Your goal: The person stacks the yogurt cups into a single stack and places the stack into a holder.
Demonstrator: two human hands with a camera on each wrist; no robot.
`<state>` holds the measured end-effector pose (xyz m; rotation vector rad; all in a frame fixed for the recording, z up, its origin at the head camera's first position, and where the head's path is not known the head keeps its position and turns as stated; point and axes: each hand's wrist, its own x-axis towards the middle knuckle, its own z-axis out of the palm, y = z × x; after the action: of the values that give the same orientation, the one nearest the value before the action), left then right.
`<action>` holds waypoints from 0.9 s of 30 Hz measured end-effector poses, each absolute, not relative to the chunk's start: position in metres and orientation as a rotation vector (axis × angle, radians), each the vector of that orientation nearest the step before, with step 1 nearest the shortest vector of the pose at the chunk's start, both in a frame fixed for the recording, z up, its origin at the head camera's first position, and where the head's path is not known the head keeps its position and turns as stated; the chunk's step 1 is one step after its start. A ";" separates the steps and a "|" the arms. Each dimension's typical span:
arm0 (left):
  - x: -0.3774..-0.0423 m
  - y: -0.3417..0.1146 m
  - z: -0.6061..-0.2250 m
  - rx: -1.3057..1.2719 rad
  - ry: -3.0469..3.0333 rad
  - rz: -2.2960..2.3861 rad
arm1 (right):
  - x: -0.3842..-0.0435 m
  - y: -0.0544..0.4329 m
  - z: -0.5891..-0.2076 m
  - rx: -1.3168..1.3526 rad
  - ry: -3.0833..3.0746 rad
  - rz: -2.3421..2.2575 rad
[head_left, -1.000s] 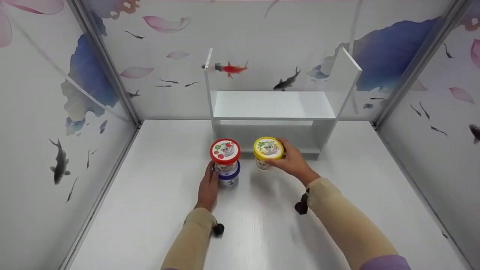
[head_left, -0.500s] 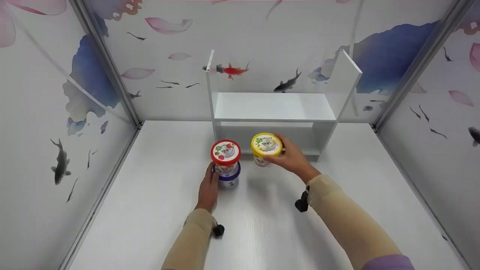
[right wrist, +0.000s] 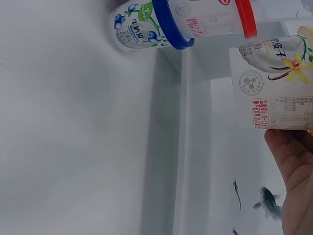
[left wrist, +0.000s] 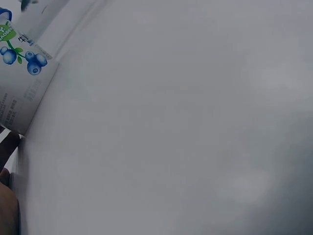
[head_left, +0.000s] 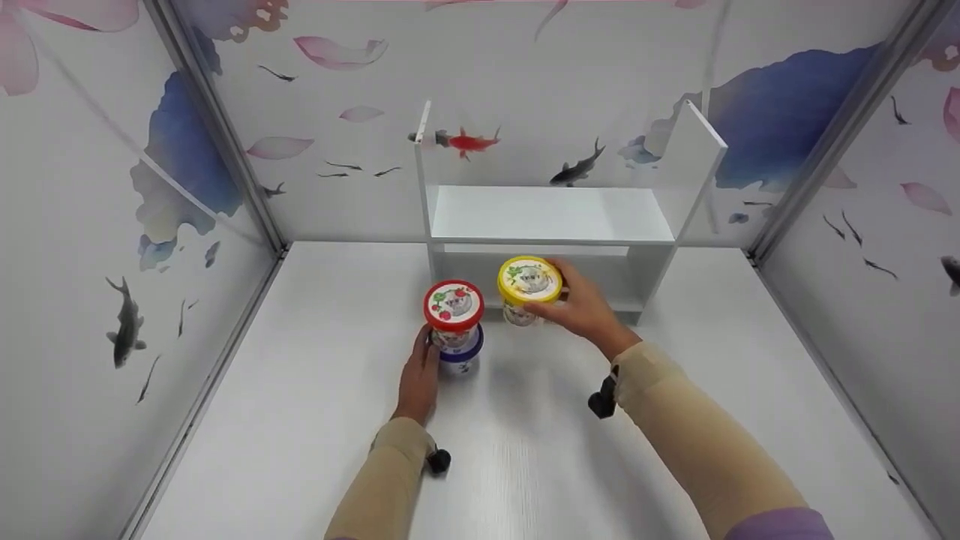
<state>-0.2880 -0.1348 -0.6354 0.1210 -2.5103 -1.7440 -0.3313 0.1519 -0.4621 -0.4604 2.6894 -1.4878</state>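
Two lidded paper cups stand stacked on the white table: a red-lidded cup (head_left: 454, 304) sits on a blue-lidded cup (head_left: 460, 365) printed with blueberries. My left hand (head_left: 417, 382) holds the left side of the stack, low down by the blue-lidded cup; part of its fingers is hidden. In the left wrist view a fingertip meets the base of the blueberry cup (left wrist: 29, 78). My right hand (head_left: 589, 311) grips a yellow-lidded cup (head_left: 530, 279) by its right side, raised off the table. It hangs right of the stack, in front of the white shelf unit (head_left: 555, 214).
The shelf unit has upright side panels, a middle board and a lower compartment. Printed walls with fish and petals (head_left: 360, 52) enclose the white table (head_left: 337, 315) at the back and both sides.
My right hand has lifted the yellow-lidded cup and carried it slightly left and away from me, toward the shelf. My left hand and the stack have stayed in place.
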 end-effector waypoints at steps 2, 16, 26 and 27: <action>-0.288 -0.135 -0.636 0.128 -2.507 -1.754 | -0.331 0.151 -0.460 -0.455 2.695 -1.486; -0.287 -0.135 -0.634 0.120 -2.503 -1.759 | -0.334 0.137 -0.447 -0.543 2.699 -1.518; -0.288 -0.135 -0.635 0.144 -2.517 -1.764 | -0.336 0.123 -0.437 -0.627 2.695 -1.518; -0.288 -0.135 -0.636 0.147 -2.517 -1.772 | -0.337 0.122 -0.437 -0.638 2.697 -1.514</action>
<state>-0.2883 -0.1349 -0.6357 0.1465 -2.5167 -1.7723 -0.3366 0.1220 -0.4367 -0.6378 2.6969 -1.5138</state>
